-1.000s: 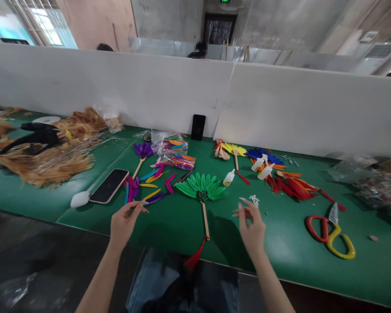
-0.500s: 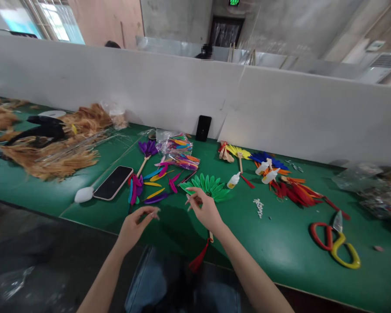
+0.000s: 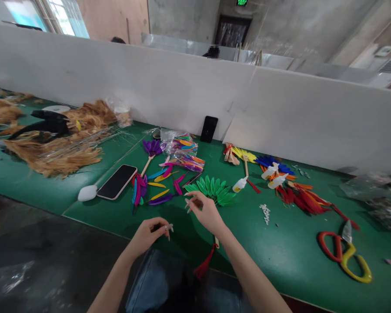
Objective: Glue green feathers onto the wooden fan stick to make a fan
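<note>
My right hand (image 3: 204, 213) hovers over the green feather fan (image 3: 219, 191), its fingers curled together near the left feathers. Whether anything small sits in those fingertips, I cannot make out. Below the wrist, the fan's wooden handle (image 3: 216, 242) pokes out with a red tassel (image 3: 203, 265) hanging over the table edge. My left hand (image 3: 149, 234) is held near the front edge, thumb and fingers pinched together. What this pinch holds, if anything, is too small to name. Loose colored feathers (image 3: 159, 195) lie just beyond it. A pile of small white beads (image 3: 265, 214) is to the right.
Red-and-yellow-handled scissors (image 3: 347, 252) lie at the right. Glue bottles (image 3: 239, 184) stand or lie near yellow (image 3: 242, 153) and blue (image 3: 273, 164) fans. A phone (image 3: 117, 181) and white case (image 3: 87, 193) are at left, below brown fibre (image 3: 58, 156). A white partition (image 3: 169, 87) runs behind.
My left hand has moved right and toward me, closer to the fan's handle. My right hand stays over the green fan. The whole view has shifted slightly.
</note>
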The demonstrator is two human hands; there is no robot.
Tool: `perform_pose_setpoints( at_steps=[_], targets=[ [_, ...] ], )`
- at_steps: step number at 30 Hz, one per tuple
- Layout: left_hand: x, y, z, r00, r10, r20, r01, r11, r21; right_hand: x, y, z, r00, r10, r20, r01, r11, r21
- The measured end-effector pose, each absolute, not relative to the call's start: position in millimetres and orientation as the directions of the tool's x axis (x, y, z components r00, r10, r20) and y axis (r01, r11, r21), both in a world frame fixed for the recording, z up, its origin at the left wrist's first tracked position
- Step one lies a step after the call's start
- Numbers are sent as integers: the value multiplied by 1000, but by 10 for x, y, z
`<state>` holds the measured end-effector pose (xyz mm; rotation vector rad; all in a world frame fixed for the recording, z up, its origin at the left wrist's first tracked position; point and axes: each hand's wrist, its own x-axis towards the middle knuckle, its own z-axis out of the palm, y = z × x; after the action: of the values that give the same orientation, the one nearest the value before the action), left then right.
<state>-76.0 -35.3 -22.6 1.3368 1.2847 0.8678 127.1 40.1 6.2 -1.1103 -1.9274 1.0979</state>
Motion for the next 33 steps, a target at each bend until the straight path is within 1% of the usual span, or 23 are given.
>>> perform_pose_setpoints(
  at_steps=[3, 5, 7, 9, 13, 19, 24, 26, 30, 33],
  targets=[
    [-856, -339, -212, 352, 912, -211, 71, 199, 977, 1007, 446, 50, -526, 839, 138, 404, 390, -827],
    [-956, -335, -238, 496, 843, -211, -48, 268, 962, 755, 512, 14, -603, 783, 152, 396, 459, -795],
    [-1054, -340, -287, 639, 741, -205, -65, 318, 946, 483, 593, -40, -644, 751, 145, 437, 517, -736],
    [-1122, -348, -342, 708, 679, -195, -72, 344, 936, 233, 663, -103, -677, 726, 123, 501, 576, -646],
    [-1148, -354, -401, 714, 683, -156, -147, 364, 920, -105, 699, -205, -697, 708, 109, 552, 628, -548],
    [-1108, -346, -352, 745, 649, -153, -134, 370, 919, -284, 600, -208, -678, 726, 112, 625, 651, -431],
    [-1102, -357, -365, 730, 664, -163, -191, 427, 884, -328, 608, -173, -733, 676, 69, 630, 715, -304],
    [-1101, -357, -381, 732, 661, -165, -198, 438, 877, -325, 621, -163, -742, 667, 67, 626, 725, -287],
    [-1098, -349, -409, 730, 662, -170, -182, 428, 885, -318, 605, -128, -712, 698, 80, 655, 700, -285],
    [-1086, -348, -409, 703, 689, -173, -215, 439, 873, -339, 561, -81, -701, 710, 72, 673, 691, -264]
  ],
)
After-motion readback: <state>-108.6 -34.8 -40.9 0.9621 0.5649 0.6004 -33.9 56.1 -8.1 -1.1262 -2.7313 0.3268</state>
